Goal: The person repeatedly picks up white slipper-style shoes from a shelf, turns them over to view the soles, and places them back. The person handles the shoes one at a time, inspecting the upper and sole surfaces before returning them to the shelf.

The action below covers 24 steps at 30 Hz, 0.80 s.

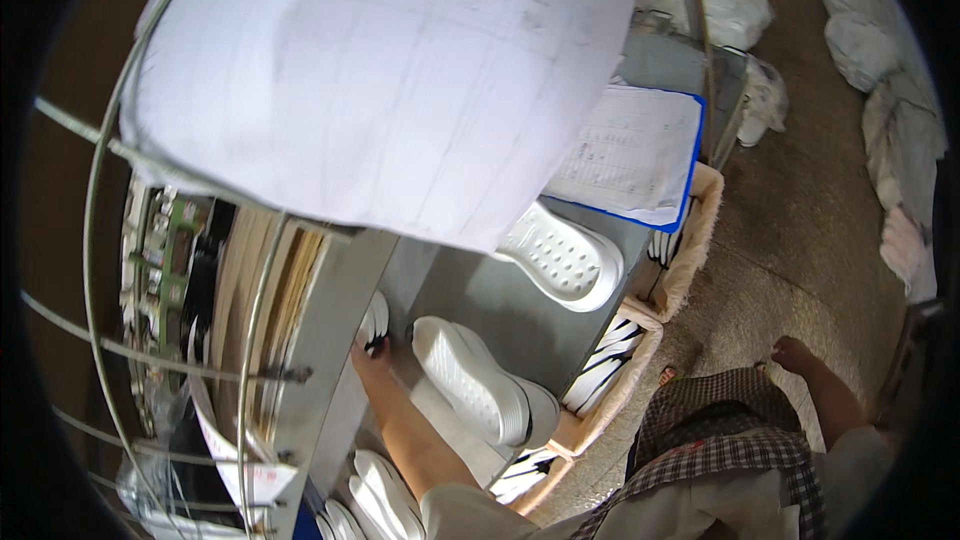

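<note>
My left arm reaches across a grey work table (450, 285). My left hand (371, 358) is at the near end of a white shoe sole (375, 318) at the table's far left side, its fingers seemingly curled around it and partly hidden. To the right of that hand lie two white soles (465, 380), one partly over the other. Farther right, a white sole (565, 258) with a dotted footbed lies partly under a large paper sheet (370, 90). My right hand (793, 353) hangs away from the table over the floor, fingers curled, with nothing visible in it.
A blue clipboard (640, 155) with papers lies at the table's far right. Cloth-lined baskets (655, 325) of black-and-white pieces line the table's right edge. More white soles (385, 500) lie near left. A metal wire frame (95, 200) stands left; white bags (715, 10) sit far back.
</note>
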Each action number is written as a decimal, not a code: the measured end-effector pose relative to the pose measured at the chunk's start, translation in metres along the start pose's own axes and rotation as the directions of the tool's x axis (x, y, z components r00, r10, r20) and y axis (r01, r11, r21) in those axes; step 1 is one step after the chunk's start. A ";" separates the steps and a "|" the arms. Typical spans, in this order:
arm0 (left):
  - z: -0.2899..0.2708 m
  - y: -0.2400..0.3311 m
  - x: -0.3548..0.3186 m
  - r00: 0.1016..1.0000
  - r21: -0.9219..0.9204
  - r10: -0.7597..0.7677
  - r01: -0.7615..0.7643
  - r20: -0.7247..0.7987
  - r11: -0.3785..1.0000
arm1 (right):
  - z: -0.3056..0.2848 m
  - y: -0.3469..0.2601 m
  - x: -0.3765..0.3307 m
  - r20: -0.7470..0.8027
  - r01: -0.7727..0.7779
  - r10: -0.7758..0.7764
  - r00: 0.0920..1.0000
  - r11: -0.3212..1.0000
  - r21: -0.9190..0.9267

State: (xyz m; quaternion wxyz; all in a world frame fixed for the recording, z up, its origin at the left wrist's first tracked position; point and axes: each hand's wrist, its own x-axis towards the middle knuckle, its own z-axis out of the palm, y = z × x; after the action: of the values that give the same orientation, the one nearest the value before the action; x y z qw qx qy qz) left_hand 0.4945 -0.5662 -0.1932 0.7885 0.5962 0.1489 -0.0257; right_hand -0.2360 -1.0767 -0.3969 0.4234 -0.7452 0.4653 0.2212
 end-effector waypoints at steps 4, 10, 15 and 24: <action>0.033 0.026 -0.004 0.973 -0.320 -0.229 0.212 -0.016 0.923 | -0.003 -0.038 0.002 0.007 0.129 -0.130 0.992 0.990 0.057; 0.099 0.075 -0.187 0.852 -0.364 -0.306 0.470 0.425 0.804 | -0.038 -0.130 -0.018 -0.172 0.557 -0.532 0.829 0.814 0.165; 0.124 0.058 -0.387 0.856 -0.122 -0.281 0.365 0.433 0.923 | -0.079 -0.221 -0.065 -0.402 0.868 -0.796 0.452 0.289 0.404; 0.182 -0.078 -0.595 0.485 0.300 -0.491 0.419 0.724 0.857 | -0.137 -0.230 -0.159 -0.165 -0.294 -0.909 0.382 -0.289 0.911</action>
State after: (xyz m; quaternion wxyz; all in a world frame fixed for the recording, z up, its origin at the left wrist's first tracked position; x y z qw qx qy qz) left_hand -0.0528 -0.8425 -0.0634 0.7116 0.4953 -0.0572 -0.4950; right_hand -0.1164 -1.0628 -0.1097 0.9884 -0.0886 -0.0938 -0.0801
